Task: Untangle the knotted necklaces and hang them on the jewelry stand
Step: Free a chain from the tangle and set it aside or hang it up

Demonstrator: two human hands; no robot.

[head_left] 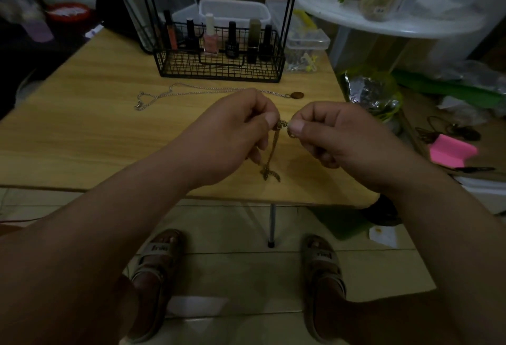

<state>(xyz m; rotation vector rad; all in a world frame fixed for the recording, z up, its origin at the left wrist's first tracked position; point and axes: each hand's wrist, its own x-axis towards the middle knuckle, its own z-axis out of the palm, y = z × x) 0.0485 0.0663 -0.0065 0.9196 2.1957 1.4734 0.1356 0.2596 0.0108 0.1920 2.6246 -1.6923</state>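
Gold necklace (pixel 273 150) pinched between both hands

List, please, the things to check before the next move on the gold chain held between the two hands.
1. Grip: the left hand and right hand both pinch the gold chain at its top: ok.
2. Knot undone: the bunch between the fingertips is too small and dark to read: cannot tell.
3. Chain's lower end off the table: cannot tell.
4. Silver necklace lies apart from the held chain: ok.
5. Silver necklace hung up: it lies on the table: not ok.
6. Black wire stand has a free hanging bar: its top is out of view: cannot tell.
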